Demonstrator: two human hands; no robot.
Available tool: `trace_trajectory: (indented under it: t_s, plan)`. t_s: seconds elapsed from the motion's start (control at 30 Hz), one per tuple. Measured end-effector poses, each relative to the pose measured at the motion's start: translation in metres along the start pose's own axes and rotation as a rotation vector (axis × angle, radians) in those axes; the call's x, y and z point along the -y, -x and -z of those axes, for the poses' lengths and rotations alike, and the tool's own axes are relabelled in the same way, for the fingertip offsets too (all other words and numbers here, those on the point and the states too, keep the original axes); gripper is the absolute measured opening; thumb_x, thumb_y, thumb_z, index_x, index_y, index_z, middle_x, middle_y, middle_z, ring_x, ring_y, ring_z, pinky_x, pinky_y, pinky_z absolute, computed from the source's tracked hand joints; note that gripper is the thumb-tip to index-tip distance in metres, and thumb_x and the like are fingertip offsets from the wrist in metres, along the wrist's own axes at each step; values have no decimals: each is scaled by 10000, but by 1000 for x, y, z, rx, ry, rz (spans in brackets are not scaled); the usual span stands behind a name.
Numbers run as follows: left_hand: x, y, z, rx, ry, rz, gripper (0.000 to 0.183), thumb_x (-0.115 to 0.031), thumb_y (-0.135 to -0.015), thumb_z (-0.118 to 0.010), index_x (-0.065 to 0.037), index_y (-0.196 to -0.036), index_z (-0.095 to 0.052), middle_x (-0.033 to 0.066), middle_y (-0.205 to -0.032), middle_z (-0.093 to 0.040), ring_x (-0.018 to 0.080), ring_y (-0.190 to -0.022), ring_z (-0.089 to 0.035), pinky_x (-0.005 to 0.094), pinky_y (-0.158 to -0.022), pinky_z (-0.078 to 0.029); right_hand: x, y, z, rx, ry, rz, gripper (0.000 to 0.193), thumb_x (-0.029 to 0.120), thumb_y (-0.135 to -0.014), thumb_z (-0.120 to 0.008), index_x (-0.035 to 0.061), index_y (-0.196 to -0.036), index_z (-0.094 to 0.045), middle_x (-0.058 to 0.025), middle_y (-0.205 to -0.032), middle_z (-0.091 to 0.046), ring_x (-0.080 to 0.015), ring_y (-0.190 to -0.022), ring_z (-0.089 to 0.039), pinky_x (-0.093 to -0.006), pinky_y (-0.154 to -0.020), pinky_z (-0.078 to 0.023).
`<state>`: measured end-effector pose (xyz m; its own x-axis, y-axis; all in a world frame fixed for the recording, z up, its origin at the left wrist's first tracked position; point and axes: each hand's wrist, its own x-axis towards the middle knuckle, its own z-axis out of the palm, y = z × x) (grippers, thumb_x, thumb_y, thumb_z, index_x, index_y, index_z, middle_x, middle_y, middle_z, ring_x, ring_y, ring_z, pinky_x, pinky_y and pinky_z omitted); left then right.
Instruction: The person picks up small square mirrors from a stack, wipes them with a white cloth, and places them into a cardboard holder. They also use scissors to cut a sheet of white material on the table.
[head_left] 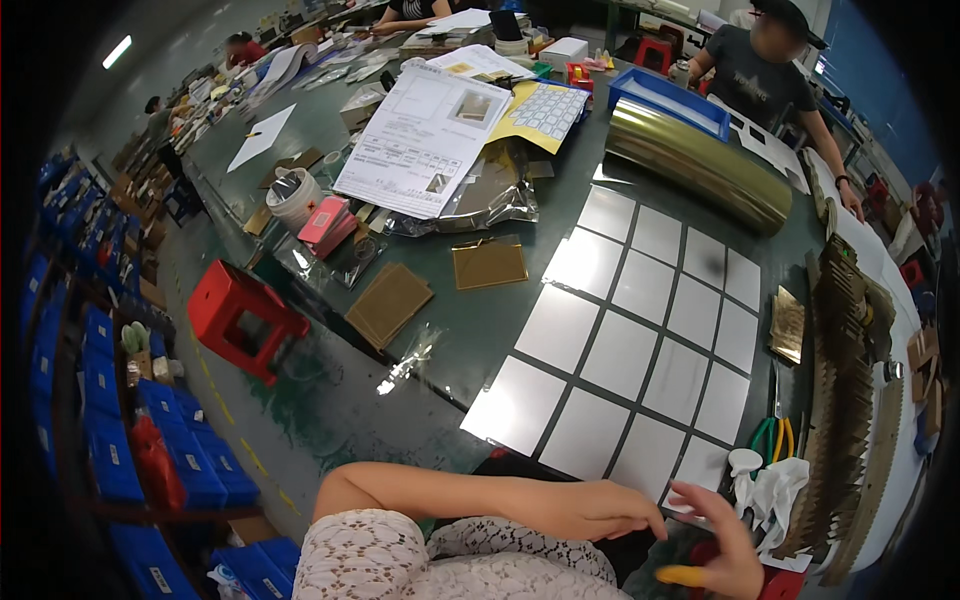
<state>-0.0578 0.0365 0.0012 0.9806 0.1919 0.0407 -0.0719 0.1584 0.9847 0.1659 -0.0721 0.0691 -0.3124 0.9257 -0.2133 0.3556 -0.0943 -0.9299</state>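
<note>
White rectangular cards [622, 356] lie in a grid of rows with narrow dark gaps, on the green tabletop [450, 350] in front of me. My left hand [600, 512] is over the near edge of the grid, palm down, its fingers stretched out and holding nothing. Just right of it, my right hand [728, 545] is at the lower edge of the grid with fingers apart. A yellow cover [682, 576] sits on one of its digits. Nothing shows between the two hands, which are close but apart.
A gold foil roll [700, 165] lies behind the grid, beside a blue tray [668, 103]. Scissors [775, 430] and crumpled white tissue [775, 492] are at right. Brown sheets [390, 305], a bucket [293, 196] and printed papers [425, 140] are left. A red stool [240, 315] stands beyond the table edge.
</note>
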Motion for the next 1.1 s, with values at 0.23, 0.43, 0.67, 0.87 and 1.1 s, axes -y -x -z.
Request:
trace_trajectory:
  t_s: [0.23,0.43,0.67,0.87,1.1]
  plan:
    - [3,-16,-40,148,-400,-186,348,-317,-941,-548,25,-966,-606,181,-955,-618,305,-874,-617,392,-753,-497,42,-42,-28,254,379,250,696,124,-763,-687,59,-1402,-422,-215,-1406,-428,-384,-1286,-424,-412,-1073,-346]
    - [-5,-11,-35,129,-516,-253,333,-330,-894,-571,-15,-921,-674,195,-972,-650,346,-910,-614,435,-778,-489,17,-30,-20,266,169,136,771,135,-751,-717,36,-1430,-365,-227,-1405,-425,-357,-1289,-432,-412,-1074,-344]
    - [-21,-14,-35,37,-572,-265,316,-284,-896,-569,12,-989,-635,167,-817,-646,372,-832,-614,444,-727,-487,5,-28,-25,178,216,135,781,151,-754,-726,43,-1435,-359,-205,-1398,-442,-320,-1283,-446,-398,-1067,-356]
    - [1,-4,-30,104,-617,-131,344,-324,-962,-489,0,-858,-539,173,-820,-577,325,-797,-592,420,-709,-476,-9,-33,-16,351,158,194,804,133,-826,-731,65,-1483,-272,-209,-1414,-429,-318,-1256,-486,-423,-988,-438]
    - [-7,17,-4,-122,-556,160,205,-244,-963,-494,-43,-968,-536,155,-789,-572,359,-740,-595,425,-658,-481,-34,-2,-10,-26,-612,-21,410,-1,-929,-556,-27,-1331,-480,-167,-1285,-550,-225,-1112,-585,-330,-892,-521]
